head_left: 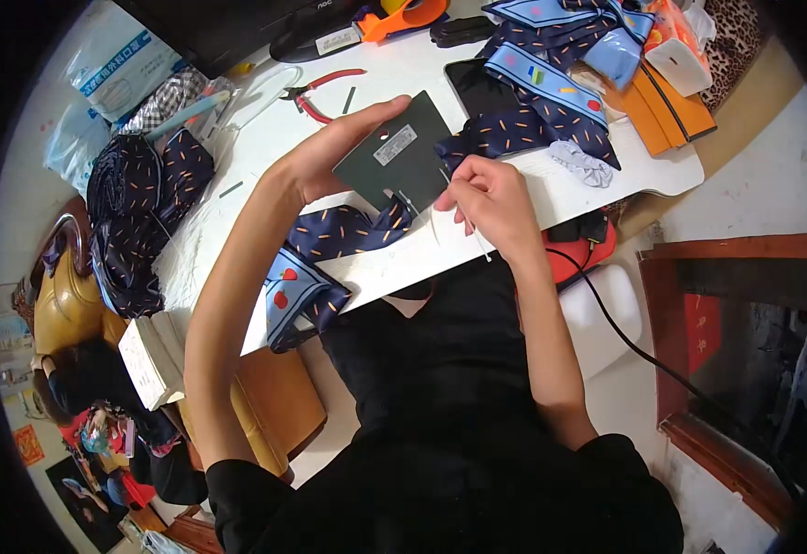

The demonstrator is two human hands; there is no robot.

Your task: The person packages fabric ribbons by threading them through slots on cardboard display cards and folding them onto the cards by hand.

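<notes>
The left grip [316, 166] clamps a dark green card [412, 175] above the bench [269, 180], thumb along its upper edge; the right grip [488, 198] has fingertips drawn together beside its right-hand corner, though whether they pinch the thin white strand [482, 245] below is unclear. The card looks light, stiff and smooth, best held by opposite edges. A navy scarf [343, 231], probably soft and slippery, trails near its lower edge.
</notes>
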